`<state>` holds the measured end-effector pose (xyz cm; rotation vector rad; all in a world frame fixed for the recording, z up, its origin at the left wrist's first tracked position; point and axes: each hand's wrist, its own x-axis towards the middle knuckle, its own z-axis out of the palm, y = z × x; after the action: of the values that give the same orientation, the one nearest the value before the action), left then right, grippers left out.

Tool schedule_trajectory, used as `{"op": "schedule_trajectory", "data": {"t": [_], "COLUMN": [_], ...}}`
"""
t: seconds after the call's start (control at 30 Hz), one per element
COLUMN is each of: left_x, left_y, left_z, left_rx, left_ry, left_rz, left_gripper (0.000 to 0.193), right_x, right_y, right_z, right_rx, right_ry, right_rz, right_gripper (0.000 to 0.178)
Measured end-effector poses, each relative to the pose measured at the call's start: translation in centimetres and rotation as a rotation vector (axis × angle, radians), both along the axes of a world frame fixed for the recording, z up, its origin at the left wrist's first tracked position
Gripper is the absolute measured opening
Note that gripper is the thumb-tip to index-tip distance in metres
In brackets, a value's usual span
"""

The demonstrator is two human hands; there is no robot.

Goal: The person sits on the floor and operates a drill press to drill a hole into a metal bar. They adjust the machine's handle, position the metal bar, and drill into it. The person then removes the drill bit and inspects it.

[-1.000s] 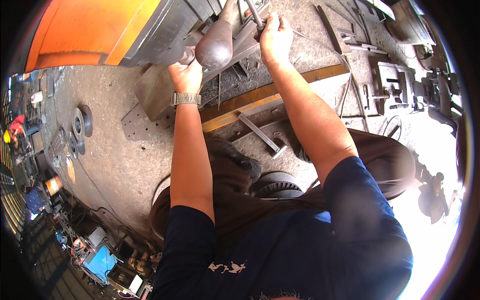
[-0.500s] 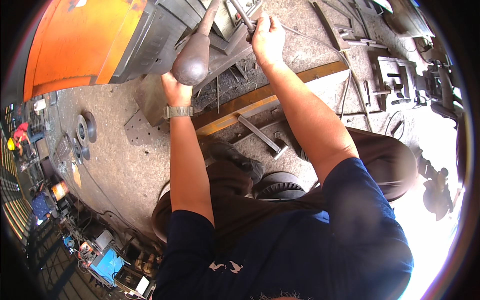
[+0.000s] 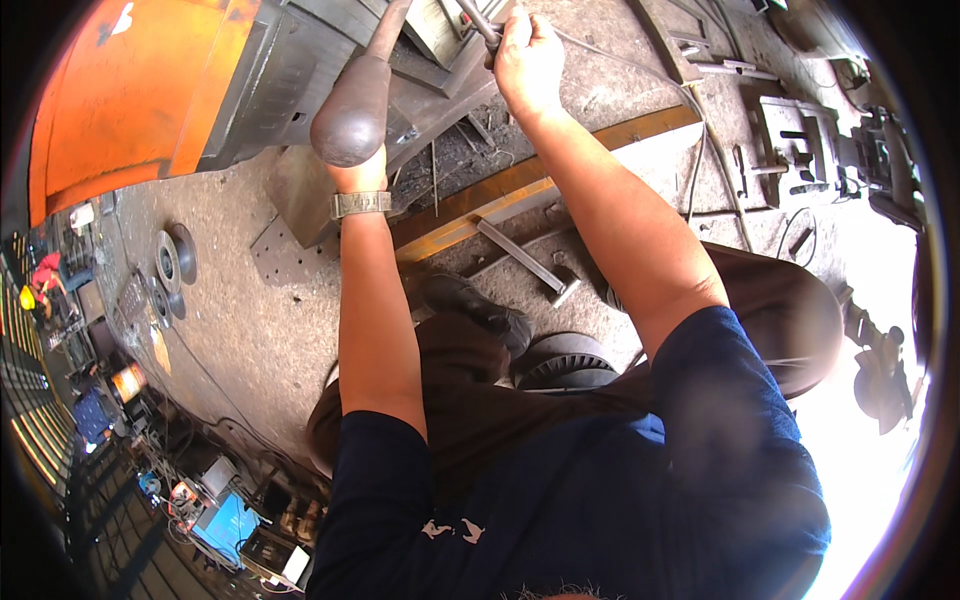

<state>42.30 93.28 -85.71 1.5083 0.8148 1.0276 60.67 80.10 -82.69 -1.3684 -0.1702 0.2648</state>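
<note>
My left hand has swung the big pear-shaped handle further left and nearer to me.
My right hand has its fingers closed around the thin rod above the grey machine. Whether my left fingers grip the handle I cannot tell; I should pull smoothly with the wrist straight.

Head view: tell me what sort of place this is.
Most likely a metalworking or machine-repair yard: a large orange machine body, steel bars and brackets strewn on gritty ground, and round metal discs lying nearby.
</note>
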Motion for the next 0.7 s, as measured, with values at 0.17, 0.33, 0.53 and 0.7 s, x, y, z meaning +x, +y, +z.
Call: {"op": "schedule_trajectory", "data": {"t": [0.17, 0.33, 0.53, 0.7], "left_x": [-0.9, -1.6, -1.8, 1.2], "left_y": [0.1, 0.8, -1.2, -3.6], "left_z": [2.8, 4.7, 5.0, 3.3], "left_rx": [0.001, -0.075, -0.384, -0.238], "left_ry": [0.154, 0.246, -0.056, -0.002], "left_rz": [-0.205, -0.346, -0.185, 0.011], "left_gripper": [0.025, 0.040, 0.042, 0.038], "right_x": [0.0, 1.4, 2.3, 2.6], "right_y": [-0.2, 0.4, -0.1, -0.5], "right_z": [0.1, -0.4, -1.0, -0.8], "right_rx": [-0.106, -0.190, -0.213, -0.248], "right_ry": [-0.058, -0.260, -0.248, -0.264], "right_rz": [-0.010, -0.167, -0.160, -0.153], "right_gripper": [0.036, 0.037, 0.035, 0.033]}}
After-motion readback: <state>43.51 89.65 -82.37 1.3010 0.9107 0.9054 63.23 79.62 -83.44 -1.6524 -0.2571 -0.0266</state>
